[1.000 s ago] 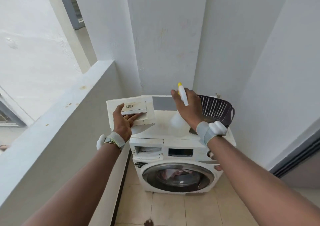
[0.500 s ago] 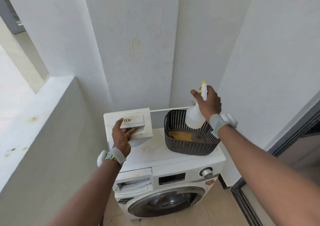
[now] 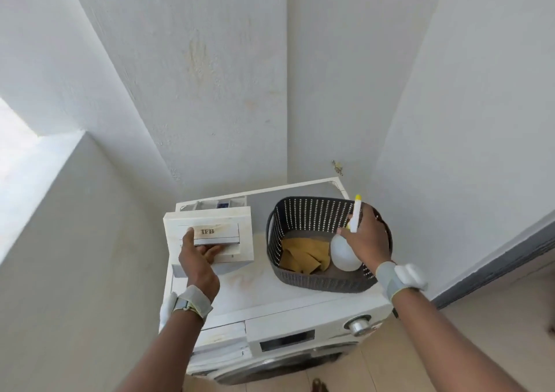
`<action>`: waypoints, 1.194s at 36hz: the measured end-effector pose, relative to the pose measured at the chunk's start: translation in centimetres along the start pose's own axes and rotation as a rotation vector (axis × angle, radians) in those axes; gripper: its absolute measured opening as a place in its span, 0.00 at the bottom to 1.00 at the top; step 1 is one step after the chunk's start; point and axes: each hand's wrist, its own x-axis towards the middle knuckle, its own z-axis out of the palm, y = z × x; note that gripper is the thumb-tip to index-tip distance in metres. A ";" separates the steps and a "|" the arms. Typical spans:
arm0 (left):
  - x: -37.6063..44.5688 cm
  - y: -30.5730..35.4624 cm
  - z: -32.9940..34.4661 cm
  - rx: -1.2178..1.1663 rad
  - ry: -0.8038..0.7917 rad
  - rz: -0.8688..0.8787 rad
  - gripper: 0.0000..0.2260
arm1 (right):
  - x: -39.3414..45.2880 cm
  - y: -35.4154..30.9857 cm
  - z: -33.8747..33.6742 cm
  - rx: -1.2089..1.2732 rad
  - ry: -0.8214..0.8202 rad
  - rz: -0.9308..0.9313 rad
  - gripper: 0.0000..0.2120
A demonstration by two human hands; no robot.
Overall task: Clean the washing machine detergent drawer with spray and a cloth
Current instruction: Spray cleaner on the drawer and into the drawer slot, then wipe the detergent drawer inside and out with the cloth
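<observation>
The white detergent drawer (image 3: 216,220), marked IFB on its front panel, stands on top of the washing machine (image 3: 270,295) at the left. My left hand (image 3: 198,259) grips its front handle, thumb on the panel's left side. My right hand (image 3: 365,238) holds a white spray bottle (image 3: 344,255) with a yellow nozzle tip, its body down inside a dark perforated basket (image 3: 300,214). A yellow cloth (image 3: 303,255) lies crumpled on the basket's floor beside the bottle.
The machine sits in a narrow corner with white walls close behind and to the right. A low white wall (image 3: 75,241) runs along the left. The drawer's open slot (image 3: 222,340) and a silver dial (image 3: 359,325) are on the front panel. Tiled floor lies below.
My right hand has carried the spray bottle from above the machine top to the right and lowered it into the basket. My left hand stays on the drawer. The view has tilted down and closer.
</observation>
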 end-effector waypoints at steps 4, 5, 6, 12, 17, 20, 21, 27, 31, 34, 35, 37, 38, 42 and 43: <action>1.1 -1.1 -0.2 0.041 0.035 0.039 0.22 | -1.4 -1.1 -0.9 -0.264 0.034 0.064 0.41; 1.3 -1.5 -0.4 0.049 0.049 0.039 0.22 | -2.2 -1.6 -1.0 -0.338 0.080 0.034 0.43; 1.1 -1.4 -0.4 0.049 0.043 0.041 0.21 | -3.5 -2.6 -1.2 -0.396 0.160 -0.040 0.44; 0.9 -2.2 -0.6 0.116 0.071 0.013 0.18 | -4.2 -6.0 4.0 -0.109 0.066 -0.444 0.18; 0.6 -2.8 -1.3 0.171 0.056 -0.050 0.17 | -0.8 -4.7 10.7 -0.507 -0.408 -0.266 0.18; 0.4 -2.6 -1.7 0.190 -0.002 -0.077 0.21 | 0.9 -4.1 12.7 -0.791 -0.561 -0.179 0.27; 0.3 -2.7 -1.7 0.214 -0.034 -0.076 0.20 | 1.1 -3.9 12.9 -0.841 -0.566 -0.178 0.27; -0.4 -1.7 -2.6 0.287 -0.118 -0.104 0.23 | 2.7 -5.0 12.6 -0.870 -0.598 -0.268 0.15; -0.5 -0.5 -4.7 0.449 -0.152 -0.123 0.28 | 2.0 -6.8 10.6 -0.722 -0.446 -0.233 0.11; -1.0 0.0 -6.1 0.691 -0.108 -0.017 0.30 | 1.5 -8.1 8.4 -0.564 -0.345 -0.184 0.06; -1.0 0.4 -6.4 0.768 -0.073 0.085 0.30 | 1.5 -8.8 7.6 -0.506 -0.315 -0.171 0.11; -1.6 0.2 -6.4 0.880 -0.006 0.309 0.28 | 1.2 -9.3 5.8 -0.382 -0.264 -0.162 0.19; -1.6 1.1 -6.2 0.879 -0.016 0.391 0.26 | 0.8 -10.8 4.9 -0.328 -0.207 -0.188 0.21; -3.7 3.8 -3.4 0.687 -0.314 0.469 0.21 | -1.5 -14.9 3.2 -0.038 -0.138 -0.260 0.22; -4.3 5.0 -2.5 0.657 -0.413 0.451 0.21 | -2.2 -16.3 3.3 0.071 -0.171 -0.248 0.21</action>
